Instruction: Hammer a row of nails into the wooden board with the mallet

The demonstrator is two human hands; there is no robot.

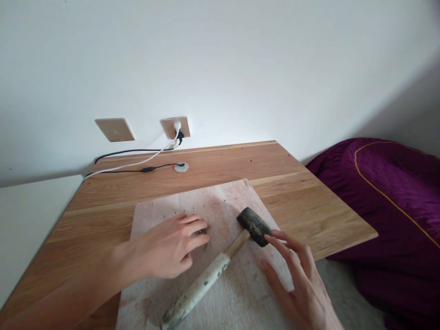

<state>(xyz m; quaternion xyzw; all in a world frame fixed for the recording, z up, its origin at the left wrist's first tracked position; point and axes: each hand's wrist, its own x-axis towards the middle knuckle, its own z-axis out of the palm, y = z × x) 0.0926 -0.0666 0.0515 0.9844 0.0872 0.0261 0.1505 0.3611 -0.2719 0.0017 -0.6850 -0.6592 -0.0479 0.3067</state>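
Note:
A rubber mallet (255, 226) with a black head and a worn, pale wrapped handle lies diagonally across a whitish wooden board (192, 197). My right hand (299, 275) is open at the right edge of the board, thumb and fingers apart, with a fingertip at the near end of the mallet head. On the board to the left of the mallet, my left hand (175, 245) has its fingers curled down. Small dark thin pieces (201, 232) show between those fingers, mostly hidden, and I cannot tell their kind. Several tiny dark specks dot the board's far part.
Beneath the board is a wooden tabletop (292, 183) against a white wall. Black and white cables (137, 164) run along its back to a wall socket (176, 127). A white surface (37, 220) adjoins at left. Purple fabric (378, 197) covers something at right.

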